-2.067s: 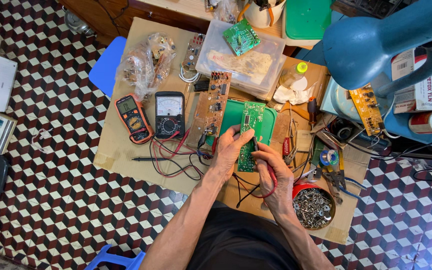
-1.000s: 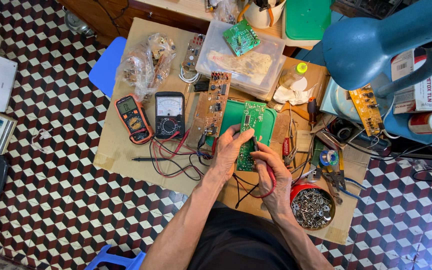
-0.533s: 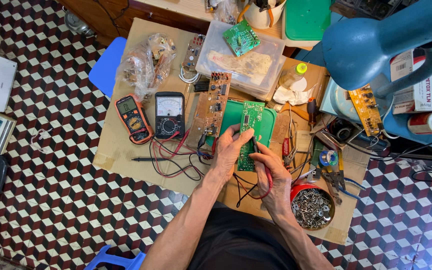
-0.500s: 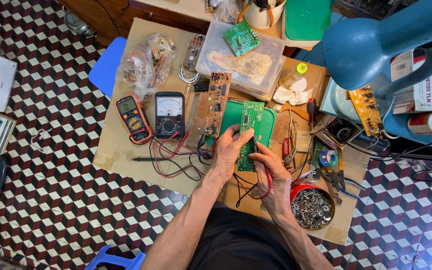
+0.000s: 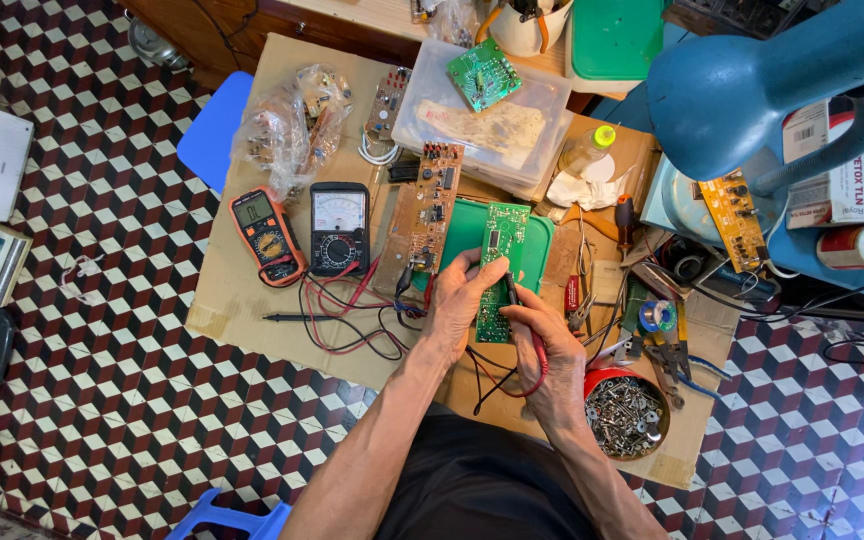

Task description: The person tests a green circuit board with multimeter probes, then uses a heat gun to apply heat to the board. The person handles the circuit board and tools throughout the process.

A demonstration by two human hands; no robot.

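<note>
An orange digital multimeter and a black analogue meter lie side by side left of centre on the cardboard-covered table. A brown circuit board sits just right of them. A red tin of screws is at the lower right, a blue lamp at the upper right, and a clear plastic box at the top centre.
</note>
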